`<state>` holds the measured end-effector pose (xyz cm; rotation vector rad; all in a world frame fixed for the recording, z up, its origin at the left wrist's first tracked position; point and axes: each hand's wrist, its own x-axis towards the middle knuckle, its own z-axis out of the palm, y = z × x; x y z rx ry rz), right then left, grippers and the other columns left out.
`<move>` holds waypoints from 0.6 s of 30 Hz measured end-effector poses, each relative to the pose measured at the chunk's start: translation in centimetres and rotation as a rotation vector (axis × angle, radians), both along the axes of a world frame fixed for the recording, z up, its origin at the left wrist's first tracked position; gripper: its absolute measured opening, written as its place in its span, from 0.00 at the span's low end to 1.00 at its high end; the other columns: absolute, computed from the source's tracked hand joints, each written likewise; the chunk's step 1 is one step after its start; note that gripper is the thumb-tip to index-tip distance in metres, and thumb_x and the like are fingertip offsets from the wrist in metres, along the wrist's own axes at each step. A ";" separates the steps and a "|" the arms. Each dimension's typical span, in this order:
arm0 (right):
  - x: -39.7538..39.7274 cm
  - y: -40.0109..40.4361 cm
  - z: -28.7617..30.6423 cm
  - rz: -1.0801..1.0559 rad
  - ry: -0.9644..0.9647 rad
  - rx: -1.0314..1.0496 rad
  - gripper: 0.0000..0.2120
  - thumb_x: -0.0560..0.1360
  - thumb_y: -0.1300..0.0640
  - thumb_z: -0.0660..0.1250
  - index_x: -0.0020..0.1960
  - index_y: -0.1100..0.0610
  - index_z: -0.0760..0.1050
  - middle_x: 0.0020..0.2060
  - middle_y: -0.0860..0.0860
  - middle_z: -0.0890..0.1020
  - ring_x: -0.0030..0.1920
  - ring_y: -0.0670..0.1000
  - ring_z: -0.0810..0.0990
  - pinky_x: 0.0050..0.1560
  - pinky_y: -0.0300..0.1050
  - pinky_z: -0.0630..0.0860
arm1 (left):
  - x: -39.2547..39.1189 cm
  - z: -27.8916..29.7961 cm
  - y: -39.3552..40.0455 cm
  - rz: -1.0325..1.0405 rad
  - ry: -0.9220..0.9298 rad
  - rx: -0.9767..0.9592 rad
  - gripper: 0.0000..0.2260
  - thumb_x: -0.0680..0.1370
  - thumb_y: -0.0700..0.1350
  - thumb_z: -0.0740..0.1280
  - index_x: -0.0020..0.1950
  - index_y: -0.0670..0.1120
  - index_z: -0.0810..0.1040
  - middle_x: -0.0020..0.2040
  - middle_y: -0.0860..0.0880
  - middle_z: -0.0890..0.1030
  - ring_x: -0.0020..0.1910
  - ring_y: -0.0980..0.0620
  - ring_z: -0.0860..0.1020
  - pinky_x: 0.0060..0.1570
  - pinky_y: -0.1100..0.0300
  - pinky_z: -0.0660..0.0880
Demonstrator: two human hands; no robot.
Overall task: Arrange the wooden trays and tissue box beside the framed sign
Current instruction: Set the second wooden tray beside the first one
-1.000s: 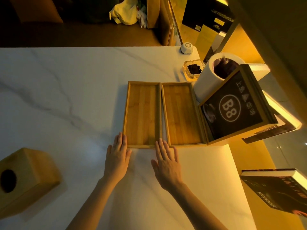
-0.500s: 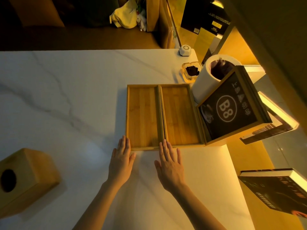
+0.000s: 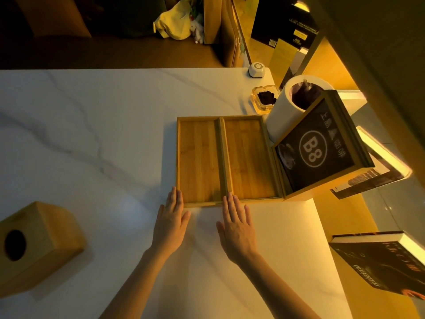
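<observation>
Lying side by side, touching, the left tray [image 3: 199, 158] and right tray [image 3: 249, 157] sit against the framed sign [image 3: 318, 149]. I see my left hand [image 3: 171, 223] and right hand [image 3: 238, 226] flat, fingers spread, empty, fingertips meeting the near rims. Tissue box [image 3: 34, 247] well apart, far left.

White marble-look tabletop [image 3: 92, 134] w/ grey veins, lit warm amber. Far side: dark brown floor [image 3: 103, 51], pale yellow cloth bundle [image 3: 174, 24]. Right: glowing yellow shelf edge [image 3: 386, 157], black cardboard box [image 3: 282, 21].
</observation>
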<state>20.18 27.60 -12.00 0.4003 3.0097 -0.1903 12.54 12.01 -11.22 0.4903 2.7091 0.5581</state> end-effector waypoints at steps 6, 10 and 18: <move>0.0 0.0 0.0 0.027 -0.019 -0.047 0.29 0.74 0.48 0.59 0.71 0.60 0.60 0.70 0.55 0.57 0.71 0.56 0.55 0.67 0.56 0.53 | 0.1 0.4 -0.1 -0.004 0.015 0.033 0.26 0.76 0.47 0.60 0.71 0.39 0.57 0.73 0.37 0.60 0.62 0.36 0.73 0.57 0.44 0.74; -0.2 0.0 0.5 0.041 -0.064 -0.084 0.29 0.77 0.48 0.56 0.73 0.59 0.53 0.73 0.55 0.53 0.72 0.56 0.45 0.68 0.55 0.44 | -0.1 0.6 -0.2 -0.037 -0.064 0.034 0.27 0.77 0.49 0.57 0.72 0.42 0.51 0.75 0.40 0.53 0.69 0.39 0.65 0.65 0.46 0.67; -3.4 -1.0 6.6 0.055 -0.178 -0.044 0.17 0.80 0.54 0.55 0.64 0.60 0.69 0.65 0.58 0.74 0.66 0.57 0.70 0.67 0.52 0.66 | -1.9 4.2 -1.5 0.021 -0.167 0.204 0.15 0.78 0.42 0.58 0.61 0.37 0.71 0.64 0.36 0.73 0.62 0.39 0.73 0.61 0.50 0.69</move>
